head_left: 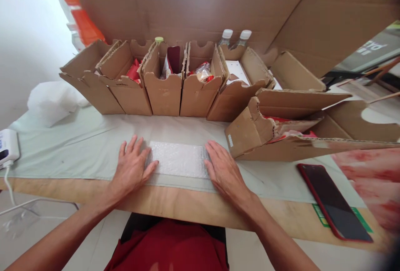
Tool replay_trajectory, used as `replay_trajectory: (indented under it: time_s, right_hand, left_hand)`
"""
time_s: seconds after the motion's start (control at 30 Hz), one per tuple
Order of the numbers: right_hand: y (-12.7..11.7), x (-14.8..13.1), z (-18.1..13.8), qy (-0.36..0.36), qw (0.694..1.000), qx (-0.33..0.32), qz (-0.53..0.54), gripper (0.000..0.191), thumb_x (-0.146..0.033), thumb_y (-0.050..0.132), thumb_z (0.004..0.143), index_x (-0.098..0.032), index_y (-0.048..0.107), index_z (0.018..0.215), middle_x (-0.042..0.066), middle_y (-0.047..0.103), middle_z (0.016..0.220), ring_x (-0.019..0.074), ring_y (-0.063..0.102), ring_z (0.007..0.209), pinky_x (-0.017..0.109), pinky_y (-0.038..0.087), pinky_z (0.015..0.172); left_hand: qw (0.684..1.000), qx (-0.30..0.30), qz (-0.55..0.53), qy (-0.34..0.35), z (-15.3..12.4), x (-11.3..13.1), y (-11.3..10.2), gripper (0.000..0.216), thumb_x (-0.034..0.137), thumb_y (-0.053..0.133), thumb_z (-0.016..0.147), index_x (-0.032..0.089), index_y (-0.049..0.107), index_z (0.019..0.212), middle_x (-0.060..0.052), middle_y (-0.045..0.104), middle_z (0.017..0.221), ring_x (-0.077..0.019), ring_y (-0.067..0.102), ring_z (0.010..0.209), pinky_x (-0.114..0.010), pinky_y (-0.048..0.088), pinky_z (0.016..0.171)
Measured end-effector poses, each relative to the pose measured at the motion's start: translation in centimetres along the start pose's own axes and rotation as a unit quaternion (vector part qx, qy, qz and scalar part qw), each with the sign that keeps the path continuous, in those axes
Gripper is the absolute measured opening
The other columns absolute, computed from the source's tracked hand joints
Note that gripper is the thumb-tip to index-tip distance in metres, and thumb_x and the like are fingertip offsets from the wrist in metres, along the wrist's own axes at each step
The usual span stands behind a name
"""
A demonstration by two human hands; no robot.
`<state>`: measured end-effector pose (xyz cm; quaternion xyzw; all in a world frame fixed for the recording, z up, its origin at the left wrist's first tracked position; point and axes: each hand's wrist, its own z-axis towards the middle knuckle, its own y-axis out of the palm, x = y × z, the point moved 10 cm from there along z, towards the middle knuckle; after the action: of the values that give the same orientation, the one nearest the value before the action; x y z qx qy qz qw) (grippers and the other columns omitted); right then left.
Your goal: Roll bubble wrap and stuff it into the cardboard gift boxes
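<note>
A flat rectangular piece of clear bubble wrap (178, 160) lies on the pale green cloth in front of me. Whether anything is inside it cannot be made out. My left hand (133, 163) rests palm down at its left end, fingers spread and the thumb at its edge. At the other end lies my right hand (222, 167), fingers stretched out and touching the wrap's right edge. Neither hand grips anything.
Cardboard bins (165, 96) holding packets stand in a row behind, and another cardboard bin (250, 135) lies angled at the right. A red-cased phone (334, 200) is at the front right. White plastic (51, 100) and a power strip (8, 146) are at the left.
</note>
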<state>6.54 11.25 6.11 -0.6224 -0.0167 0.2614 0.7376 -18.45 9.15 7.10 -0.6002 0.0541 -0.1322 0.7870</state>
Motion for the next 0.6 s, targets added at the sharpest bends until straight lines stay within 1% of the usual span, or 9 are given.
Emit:
replay_trajectory:
  time_s: [0.1, 0.2, 0.27, 0.3, 0.37, 0.43, 0.47, 0.53, 0.6]
  right_hand:
    - [0.4, 0.9, 1.6, 0.038, 0.999, 0.002, 0.009, 0.04, -0.023, 0.055, 0.092, -0.007, 0.063, 0.127, 0.025, 0.059, 0.144, 0.0376, 0.056, 0.132, 0.056, 0.047, 0.107]
    - [-0.2, 1.2, 1.3, 0.041, 0.999, 0.009, 0.025, 0.017, -0.024, 0.056, 0.091, -0.016, 0.068, 0.098, 0.019, 0.068, 0.131, 0.0345, 0.063, 0.12, 0.052, 0.051, 0.097]
    - [-1.0, 1.2, 0.3, 0.043, 0.998, 0.012, 0.044, 0.011, -0.023, 0.055, 0.091, -0.02, 0.064, 0.086, 0.014, 0.073, 0.117, 0.0297, 0.067, 0.109, 0.045, 0.053, 0.09]
    - [-1.5, 1.1, -0.4, 0.046, 0.997, 0.013, 0.054, 0.011, -0.022, 0.054, 0.091, -0.021, 0.062, 0.083, 0.011, 0.075, 0.107, 0.0271, 0.069, 0.101, 0.042, 0.054, 0.086]
    - [-2.3, 0.9, -1.8, 0.057, 0.996, 0.012, 0.075, 0.012, -0.023, 0.053, 0.092, -0.023, 0.06, 0.083, 0.005, 0.074, 0.087, 0.0214, 0.069, 0.082, 0.035, 0.054, 0.078]
    - [-2.5, 0.8, -3.2, 0.079, 0.988, 0.006, 0.133, 0.01, -0.025, 0.052, 0.093, -0.023, 0.061, 0.089, 0.001, 0.071, 0.078, 0.0174, 0.067, 0.069, 0.03, 0.054, 0.069]
    - [-2.4, 0.6, -3.9, 0.091, 0.98, 0.002, 0.175, 0.01, -0.026, 0.052, 0.093, -0.024, 0.062, 0.094, 0.0, 0.071, 0.077, 0.0163, 0.067, 0.066, 0.028, 0.054, 0.066]
    - [-1.6, 0.2, -5.0, 0.111, 0.959, -0.013, 0.259, 0.02, -0.026, 0.053, 0.092, -0.023, 0.063, 0.108, 0.001, 0.073, 0.082, 0.0154, 0.068, 0.066, 0.026, 0.055, 0.063]
    - [-0.9, -0.5, -5.9, 0.117, 0.948, -0.026, 0.295, 0.033, -0.024, 0.053, 0.091, -0.022, 0.062, 0.123, 0.002, 0.074, 0.088, 0.0148, 0.068, 0.069, 0.026, 0.056, 0.064]
  left_hand:
    - [0.999, 0.003, -0.04, -0.007, 0.6, 1.1, 1.0, 0.017, 0.029, 0.06, 0.09, 0.016, 0.067, 0.098, -0.022, 0.061, 0.139, -0.046, 0.044, 0.142, -0.069, 0.039, 0.11]
    - [0.992, 0.023, -0.12, -0.019, 0.8, 1.6, 0.7, 0.007, 0.02, 0.055, 0.085, 0.019, 0.062, 0.085, -0.017, 0.067, 0.131, -0.0408, 0.054, 0.132, -0.06, 0.048, 0.103]
    - [0.98, 0.01, -0.195, -0.046, 1.0, 1.2, 0.3, 0.01, 0.018, 0.052, 0.084, 0.02, 0.061, 0.086, -0.011, 0.074, 0.109, -0.0305, 0.068, 0.107, -0.046, 0.055, 0.089]
    - [0.971, -0.003, -0.231, -0.067, 1.3, 0.8, 0.1, 0.01, 0.019, 0.052, 0.084, 0.021, 0.061, 0.089, -0.006, 0.074, 0.097, -0.0243, 0.069, 0.089, -0.038, 0.056, 0.079]
    - [0.952, -0.024, -0.288, -0.1, 2.1, 0.2, -0.4, 0.014, 0.024, 0.054, 0.087, 0.022, 0.062, 0.098, 0.0, 0.071, 0.083, -0.0158, 0.062, 0.064, -0.027, 0.051, 0.061]
    - [0.943, -0.018, -0.318, -0.097, 3.8, 0.4, -1.2, 0.026, 0.028, 0.057, 0.089, 0.023, 0.062, 0.114, 0.001, 0.071, 0.088, -0.0133, 0.059, 0.06, -0.025, 0.048, 0.056]
    - [0.943, -0.011, -0.323, -0.081, 5.0, 0.9, -1.5, 0.034, 0.028, 0.057, 0.089, 0.023, 0.061, 0.123, 0.0, 0.072, 0.093, -0.0131, 0.06, 0.062, -0.025, 0.049, 0.058]
    - [0.951, -0.011, -0.308, -0.036, 7.7, 2.4, -1.3, 0.047, 0.023, 0.058, 0.089, 0.023, 0.055, 0.136, -0.003, 0.073, 0.1, -0.0145, 0.064, 0.069, -0.027, 0.052, 0.066]
    - [0.968, -0.026, -0.249, 0.006, 10.3, 4.2, -0.4, 0.059, 0.02, 0.06, 0.087, 0.02, 0.049, 0.145, -0.007, 0.072, 0.105, -0.0201, 0.067, 0.082, -0.035, 0.055, 0.078]
